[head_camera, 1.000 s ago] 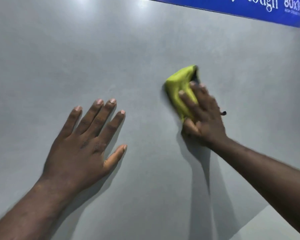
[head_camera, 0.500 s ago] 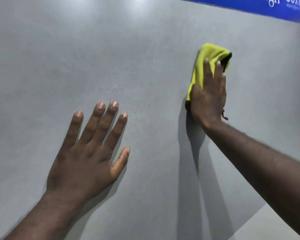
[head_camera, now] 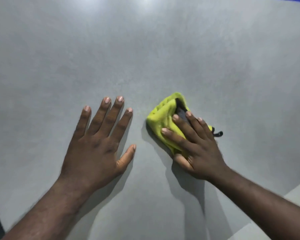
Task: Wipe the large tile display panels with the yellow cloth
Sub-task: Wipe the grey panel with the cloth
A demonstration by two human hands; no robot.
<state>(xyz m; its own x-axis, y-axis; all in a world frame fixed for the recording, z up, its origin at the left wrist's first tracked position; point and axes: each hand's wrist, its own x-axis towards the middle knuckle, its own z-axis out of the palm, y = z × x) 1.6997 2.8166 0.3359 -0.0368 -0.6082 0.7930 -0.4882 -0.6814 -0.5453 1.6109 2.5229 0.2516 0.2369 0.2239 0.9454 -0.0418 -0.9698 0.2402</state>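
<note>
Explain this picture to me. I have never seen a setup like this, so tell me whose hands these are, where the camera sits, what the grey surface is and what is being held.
There is no machine here. A person wears one wide-angle camera on the head, looking forward and down, so you see their own two bare arms reaching away from you.

The grey matte surface filling the view is a large tile display panel, with soft light reflections near its top.

The left hand lies flat on the panel with fingers spread and holds nothing.

The right hand presses a bunched yellow cleaning cloth against the panel, fingers laid fairly straight over it. The cloth shows a dark inner fold, and a small black loop sticks out beside the hand.
</note>
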